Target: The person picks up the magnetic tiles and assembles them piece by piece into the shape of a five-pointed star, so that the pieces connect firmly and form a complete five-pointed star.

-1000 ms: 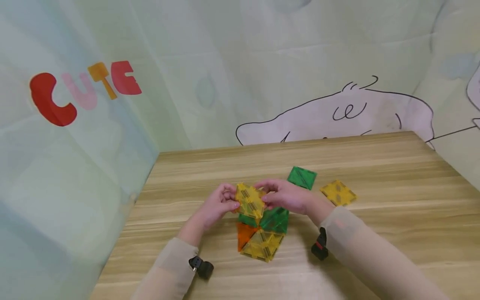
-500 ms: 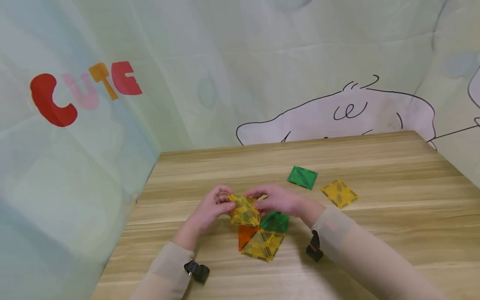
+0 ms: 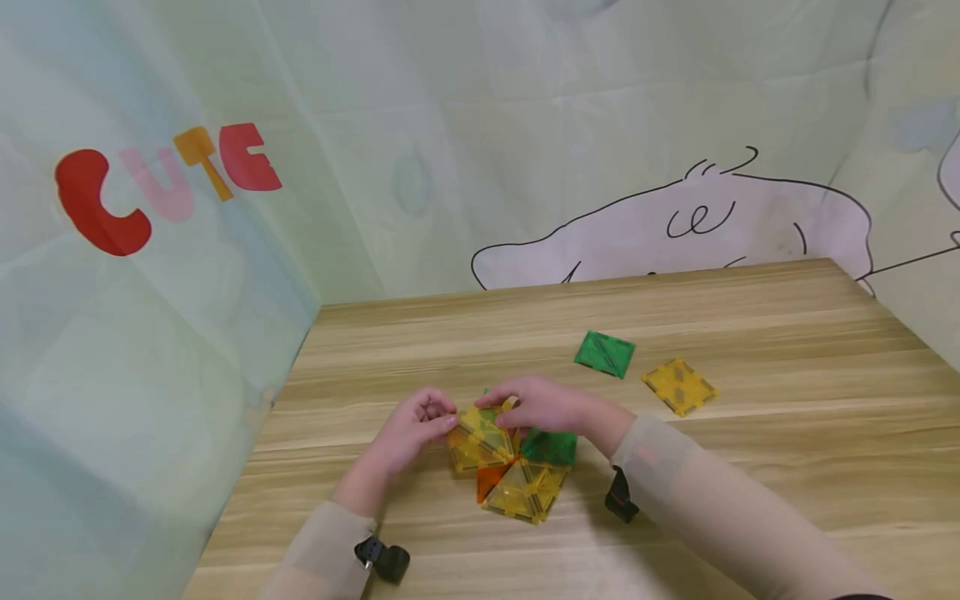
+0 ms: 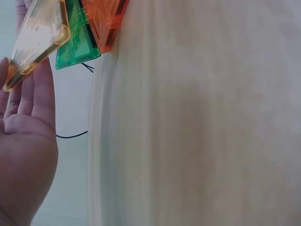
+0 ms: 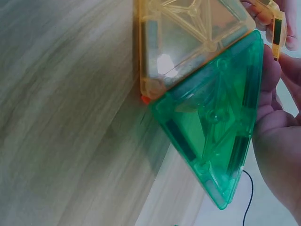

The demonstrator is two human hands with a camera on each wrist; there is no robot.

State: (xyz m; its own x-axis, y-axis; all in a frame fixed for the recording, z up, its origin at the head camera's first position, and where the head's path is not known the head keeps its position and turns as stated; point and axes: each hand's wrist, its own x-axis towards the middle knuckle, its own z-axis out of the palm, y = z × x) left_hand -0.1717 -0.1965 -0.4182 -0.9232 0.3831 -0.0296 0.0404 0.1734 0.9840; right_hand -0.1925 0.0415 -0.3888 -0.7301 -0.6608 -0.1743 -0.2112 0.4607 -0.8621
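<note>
Just above the joined magnetic tiles, a translucent yellow magnetic tile [image 3: 476,443] is held tilted between both hands. My left hand [image 3: 405,433] pinches its left edge between thumb and fingers; in the left wrist view the fingers [image 4: 43,89] lie behind it. On the far right side, my right hand [image 3: 551,404] pinches it with thumb and fingertips. Below are joined tiles: a green one [image 3: 553,450], an orange one [image 3: 490,482] and yellow ones [image 3: 528,493]. The raised tile hides part of this cluster. A green triangle [image 5: 216,117] borders a yellow tile [image 5: 183,52] in the right wrist view.
Farther back on the wooden table [image 3: 390,342] lies a flat green tile [image 3: 604,354]. A flat yellow square tile [image 3: 679,387] lies to its right. A printed cloth [image 3: 420,167] hangs behind the table and along its left side.
Both hands have carried the yellow tile left and down, from over the back of the cluster to its left side. The loose green and yellow tiles stay put.
</note>
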